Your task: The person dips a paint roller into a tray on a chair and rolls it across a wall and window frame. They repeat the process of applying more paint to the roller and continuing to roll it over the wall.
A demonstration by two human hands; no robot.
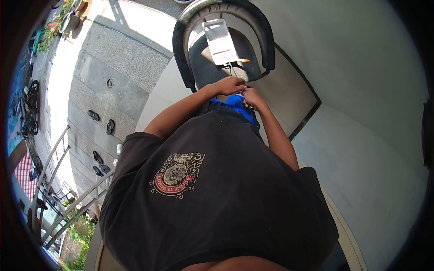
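My left hand (230, 85) and my right hand (253, 97) meet in front of my waist, fingers bent and pinched close together. What lies between the fingertips is too small to make out. Blue cloth (235, 103) shows just under the hands, at my lap. Beyond them, a white open box (219, 38) rests on the seat of a black chair (199, 58). Across the box's near edge lies a slim white stick with an orange tip (244, 60). A thin grey cord (232, 71) runs from the box toward my hands.
A pale wall (361, 67) rises on the right. To the left are a metal railing (68, 219), several dark sandals (93, 115) on the paving, a potted plant (68, 22) and a parked motorcycle (30, 108).
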